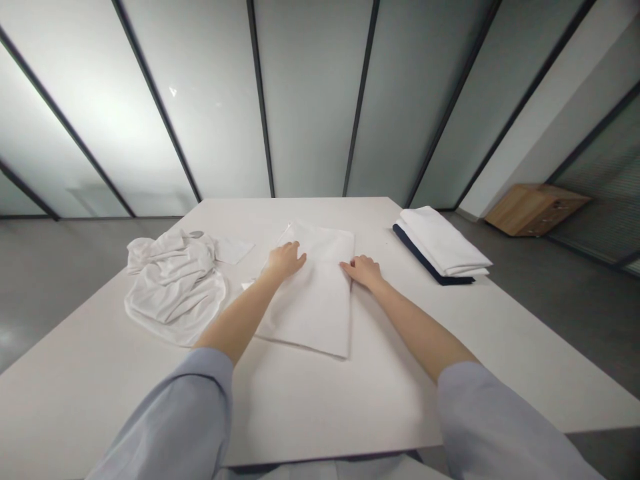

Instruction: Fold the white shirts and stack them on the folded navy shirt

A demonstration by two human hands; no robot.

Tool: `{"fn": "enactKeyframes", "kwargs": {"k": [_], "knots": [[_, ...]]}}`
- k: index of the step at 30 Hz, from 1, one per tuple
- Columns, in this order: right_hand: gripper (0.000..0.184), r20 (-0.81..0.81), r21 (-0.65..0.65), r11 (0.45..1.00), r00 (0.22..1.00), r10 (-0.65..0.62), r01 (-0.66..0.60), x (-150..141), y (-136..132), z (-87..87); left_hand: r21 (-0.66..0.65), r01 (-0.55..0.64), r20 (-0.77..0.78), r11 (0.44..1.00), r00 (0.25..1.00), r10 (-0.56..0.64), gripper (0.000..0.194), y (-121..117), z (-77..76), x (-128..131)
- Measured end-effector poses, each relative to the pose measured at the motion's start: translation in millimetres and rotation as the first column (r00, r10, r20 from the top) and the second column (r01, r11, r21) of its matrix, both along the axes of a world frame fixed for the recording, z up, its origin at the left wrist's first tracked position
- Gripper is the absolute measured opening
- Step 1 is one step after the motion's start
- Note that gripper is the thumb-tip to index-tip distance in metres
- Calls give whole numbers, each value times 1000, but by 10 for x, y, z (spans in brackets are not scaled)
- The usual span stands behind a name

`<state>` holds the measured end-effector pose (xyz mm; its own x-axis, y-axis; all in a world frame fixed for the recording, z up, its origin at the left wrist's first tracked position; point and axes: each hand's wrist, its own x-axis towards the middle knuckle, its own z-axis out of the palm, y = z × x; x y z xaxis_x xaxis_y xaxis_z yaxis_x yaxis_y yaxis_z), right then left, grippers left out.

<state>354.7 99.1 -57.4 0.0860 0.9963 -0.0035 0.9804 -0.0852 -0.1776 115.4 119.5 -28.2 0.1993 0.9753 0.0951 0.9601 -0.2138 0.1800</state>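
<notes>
A white cloth (310, 310), folded into a rough rectangle, lies flat on the table in front of me. Over its upper left part is my left hand (286, 260), palm down with the thumb held apart from the fingers; it appears to rest on the fabric. My right hand (365, 271) is at the cloth's right edge, thumb and fingers closed on the fabric there. Whether the folded piece is a shirt or another garment cannot be made out.
A crumpled white garment (175, 287) lies on the left of the white table (300, 413), with a small white flat piece (234, 251) beside it. On the right, folded white cloth (443, 243) sits on dark navy cloth (453, 280). A wooden cabinet (533, 208) stands beyond.
</notes>
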Motion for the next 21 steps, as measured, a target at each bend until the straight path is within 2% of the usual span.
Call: {"fn": "enactKeyframes", "kwargs": {"k": [2,4,5,8,10,13,15,18,21], "knots": [[53,-27,-3,1000,999,-20,20,15,-7,-22,37,-157,2,987,988,157,64,64,-59,-235],[49,-65,-12,999,997,-32,32,9,-12,-39,-61,-248,4,967,968,249,73,143,-145,-419],[46,-106,-17,999,994,-34,33,-4,-13,-45,-125,-255,27,959,965,260,73,191,-184,-484],[40,-364,-21,999,931,-42,36,-64,-12,-61,-255,-207,200,944,944,261,62,341,-239,-578],[46,-562,-33,998,824,-65,55,-100,-10,-77,-332,-163,362,929,888,285,59,403,-228,-585],[57,-760,-74,992,638,-123,103,-108,-4,-116,-453,-65,586,889,730,352,73,397,-203,-564],[63,-821,-75,985,551,-150,157,-73,6,-142,-452,-22,697,892,616,368,86,346,-216,-539],[69,-847,-51,971,505,-165,232,15,26,-157,-381,-5,785,924,526,327,88,262,-275,-496],[72,-820,-17,982,559,-121,187,91,28,-126,-302,41,833,953,497,242,79,216,-314,-480]]}}
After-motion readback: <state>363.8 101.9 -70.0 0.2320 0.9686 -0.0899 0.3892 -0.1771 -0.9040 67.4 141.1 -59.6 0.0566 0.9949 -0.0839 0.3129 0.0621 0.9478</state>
